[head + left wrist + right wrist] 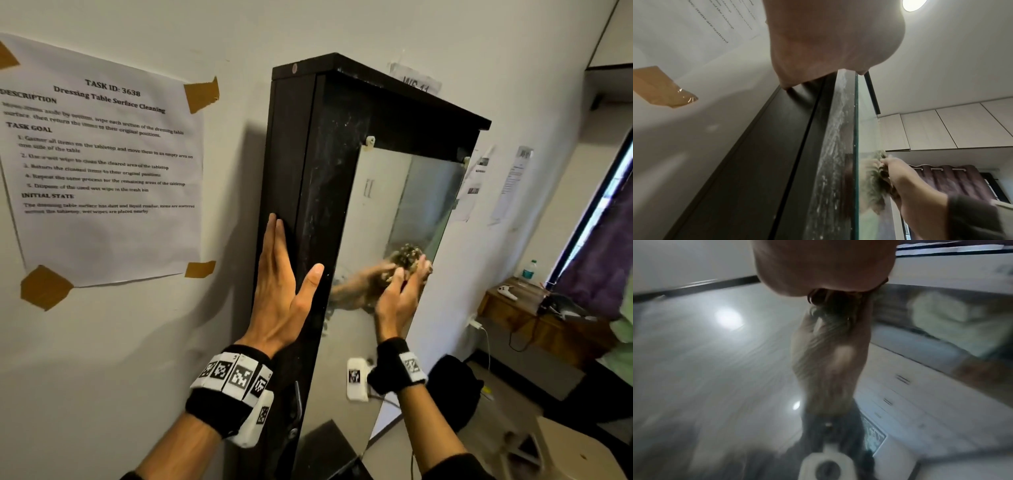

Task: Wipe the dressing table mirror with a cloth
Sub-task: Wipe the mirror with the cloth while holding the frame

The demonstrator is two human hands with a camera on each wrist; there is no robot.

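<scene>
A tall mirror (400,205) in a dusty black frame (329,164) stands against the wall. My left hand (286,284) lies flat on the frame's left side, fingers straight, thumb spread onto the front edge. My right hand (402,291) holds a crumpled speckled grey-brown cloth (409,255) pressed to the lower part of the glass; its reflection shows beside it. In the left wrist view the cloth (882,173) sits between the right hand (906,183) and the mirror (865,129). The right wrist view is blurred; the palm (822,264) fills the top above the reflecting mirror (715,345).
A taped task sheet (99,154) hangs on the wall to the left. More papers (513,178) hang right of the mirror. A wooden side table (513,305) with a bottle (529,270) and cables stands at the right, by a purple curtain (603,263). A round stool (575,452) is at lower right.
</scene>
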